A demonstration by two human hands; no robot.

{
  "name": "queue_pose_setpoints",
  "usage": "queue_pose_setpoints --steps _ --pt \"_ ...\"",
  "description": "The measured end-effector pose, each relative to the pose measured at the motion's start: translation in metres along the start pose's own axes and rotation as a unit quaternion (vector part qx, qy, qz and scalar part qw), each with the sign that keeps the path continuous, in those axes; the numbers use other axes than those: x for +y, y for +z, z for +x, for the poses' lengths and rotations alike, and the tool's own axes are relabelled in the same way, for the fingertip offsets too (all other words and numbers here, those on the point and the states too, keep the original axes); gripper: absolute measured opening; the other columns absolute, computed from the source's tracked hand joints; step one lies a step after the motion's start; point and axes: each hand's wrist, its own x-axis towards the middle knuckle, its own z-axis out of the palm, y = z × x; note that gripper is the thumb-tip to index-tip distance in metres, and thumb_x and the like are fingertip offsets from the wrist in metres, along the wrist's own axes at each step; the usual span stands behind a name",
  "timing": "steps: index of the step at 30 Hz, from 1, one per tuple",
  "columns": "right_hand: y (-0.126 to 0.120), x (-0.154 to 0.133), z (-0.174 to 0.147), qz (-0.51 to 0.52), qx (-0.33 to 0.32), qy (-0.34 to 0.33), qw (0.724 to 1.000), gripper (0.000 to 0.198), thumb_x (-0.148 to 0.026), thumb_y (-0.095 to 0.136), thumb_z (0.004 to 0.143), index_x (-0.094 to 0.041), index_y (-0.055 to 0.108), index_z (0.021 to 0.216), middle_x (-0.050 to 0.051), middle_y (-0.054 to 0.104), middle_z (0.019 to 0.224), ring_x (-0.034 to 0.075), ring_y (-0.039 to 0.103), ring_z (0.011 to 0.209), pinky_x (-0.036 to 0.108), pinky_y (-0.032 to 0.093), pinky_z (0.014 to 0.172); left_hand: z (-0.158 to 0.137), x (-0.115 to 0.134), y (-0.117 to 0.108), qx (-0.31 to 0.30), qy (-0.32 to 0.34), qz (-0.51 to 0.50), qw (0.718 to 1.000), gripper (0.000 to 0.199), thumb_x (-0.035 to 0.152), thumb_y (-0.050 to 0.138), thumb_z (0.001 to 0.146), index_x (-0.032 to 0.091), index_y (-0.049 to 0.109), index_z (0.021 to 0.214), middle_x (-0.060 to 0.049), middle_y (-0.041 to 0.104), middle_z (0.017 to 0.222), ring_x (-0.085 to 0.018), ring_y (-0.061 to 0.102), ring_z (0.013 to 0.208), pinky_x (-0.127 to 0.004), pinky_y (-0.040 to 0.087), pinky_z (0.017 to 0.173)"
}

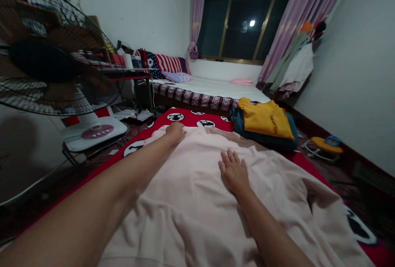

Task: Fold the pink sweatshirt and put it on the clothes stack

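Observation:
A pale pink sweatshirt [191, 180] lies spread over a red cover with white round patches [197, 118], its neckline toward the far side. At the far left shoulder of the garment, my left hand [175, 132] is closed on the fabric, fingers curled and partly hidden. My right hand [233, 171] rests palm down on the sweatshirt's chest, fingers stretched out. Creases run through the cloth around both arms, and the right sleeve bunches toward the right edge.
A folded yellow garment [267, 119] lies on dark teal clothing [290, 133] at the far right of the cover. To the left stands a large fan [43, 59]. Beyond are a bed [212, 88] and a cluttered desk [132, 73]. A yellow stool [327, 145] stands right.

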Motion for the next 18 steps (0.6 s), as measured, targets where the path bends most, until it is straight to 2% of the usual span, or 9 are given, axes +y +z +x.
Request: queue_pose_setpoints --steps 3,9,13,16,18 --pt "0.002 0.001 0.001 0.001 0.003 0.001 1.0 0.051 -0.037 0.029 0.097 -0.023 0.04 0.145 0.008 0.028 0.156 0.027 0.022 0.144 0.053 0.019 0.112 0.01 -0.007 0.016 -0.013 -0.015 0.012 1.0 0.021 0.028 0.065 0.078 0.022 0.072 0.097 -0.009 0.069 0.11 -0.026 0.059 0.108 -0.031 0.045 0.087" --pt "0.003 0.002 0.001 0.003 0.004 -0.004 1.0 0.051 -0.037 0.03 0.097 -0.023 0.039 0.145 0.007 0.028 0.156 0.028 0.023 0.143 0.054 0.021 0.111 0.032 -0.015 0.026 0.018 -0.058 0.01 0.998 0.029 0.035 0.053 0.087 0.02 0.069 0.107 -0.013 0.067 0.114 -0.029 0.059 0.105 -0.035 0.045 0.085" --pt "0.003 0.002 0.001 -0.003 0.01 -0.008 1.0 0.051 -0.037 0.03 0.096 -0.023 0.04 0.144 0.008 0.029 0.155 0.029 0.024 0.143 0.054 0.022 0.111 0.042 -0.032 0.019 -0.018 -0.037 -0.004 0.999 0.022 0.032 0.059 0.083 0.02 0.072 0.096 -0.007 0.07 0.106 -0.024 0.06 0.103 -0.029 0.045 0.084" --pt "0.004 0.002 0.002 -0.006 0.012 -0.008 1.0 0.051 -0.037 0.031 0.096 -0.023 0.041 0.144 0.008 0.029 0.155 0.029 0.024 0.143 0.054 0.022 0.111 0.041 -0.059 0.004 -0.031 -0.038 -0.012 0.999 0.021 0.023 0.06 0.082 0.019 0.071 0.1 -0.003 0.07 0.107 -0.019 0.06 0.101 -0.023 0.044 0.084" --pt "0.005 0.002 0.002 -0.007 0.01 -0.005 1.0 0.051 -0.036 0.03 0.097 -0.023 0.04 0.144 0.008 0.028 0.156 0.029 0.024 0.143 0.054 0.022 0.111 0.036 -0.08 -0.01 -0.038 -0.057 -0.008 0.998 0.026 0.019 0.067 0.075 0.018 0.07 0.101 -0.003 0.071 0.104 -0.019 0.061 0.098 -0.021 0.044 0.081"
